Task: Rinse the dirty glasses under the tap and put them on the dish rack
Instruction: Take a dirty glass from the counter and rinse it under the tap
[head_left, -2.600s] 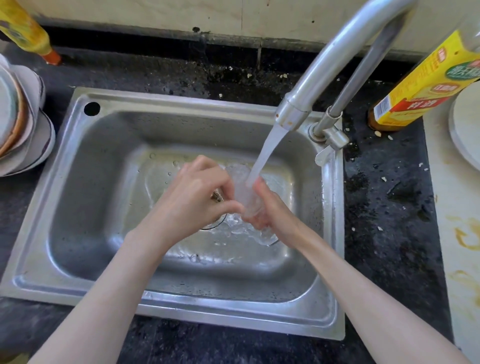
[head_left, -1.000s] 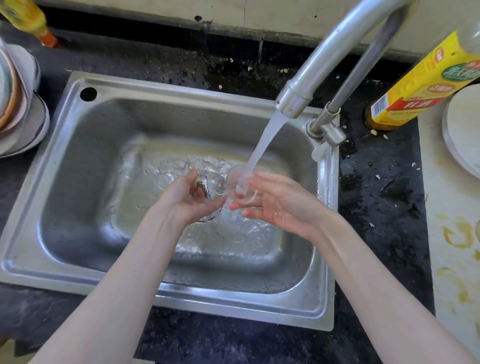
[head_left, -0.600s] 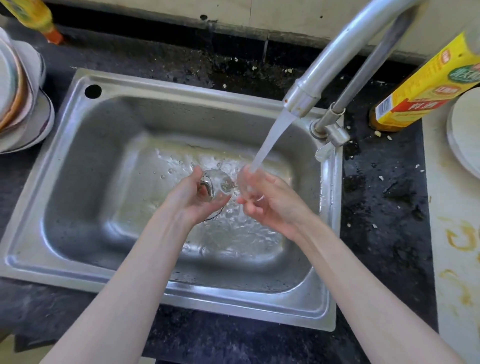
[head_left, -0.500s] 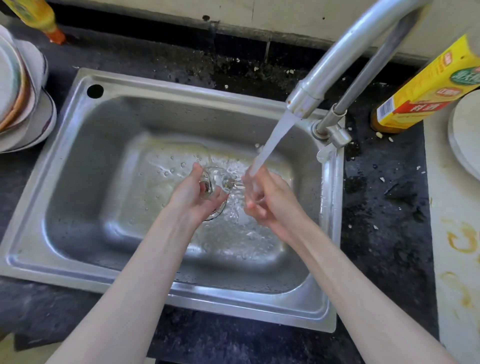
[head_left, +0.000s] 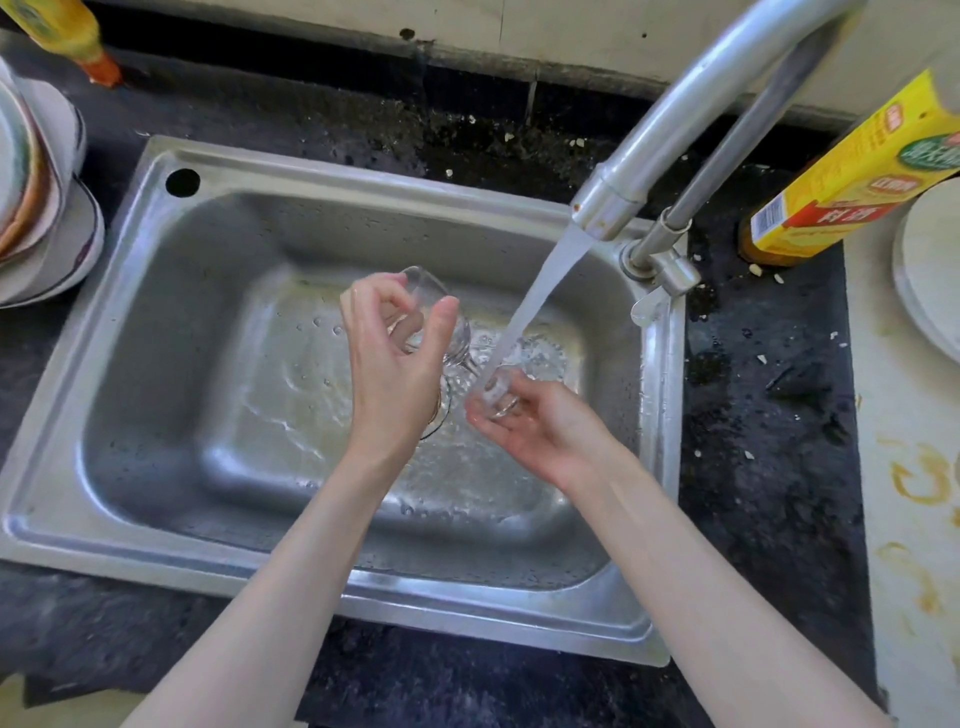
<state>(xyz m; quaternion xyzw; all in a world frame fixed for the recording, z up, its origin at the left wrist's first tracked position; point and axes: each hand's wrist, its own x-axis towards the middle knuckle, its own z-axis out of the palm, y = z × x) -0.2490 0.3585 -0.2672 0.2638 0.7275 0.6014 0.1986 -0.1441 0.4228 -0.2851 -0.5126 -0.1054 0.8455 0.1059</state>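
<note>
Over the sink (head_left: 156, 322), the left hand (head_left: 392, 364) gripped a glass (head_left: 434, 296) while the right hand (head_left: 540, 421) lay uncurled under the tap's (head_left: 670, 130) stream.

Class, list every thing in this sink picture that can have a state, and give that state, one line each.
Tap: running.
Sink: wet.
Glass: tilted, gripped by left hand, beside the stream.
Right hand: cupped under the stream; whether it holds anything is unclear.
Yellow-labelled bottle: standing on the counter.
</note>
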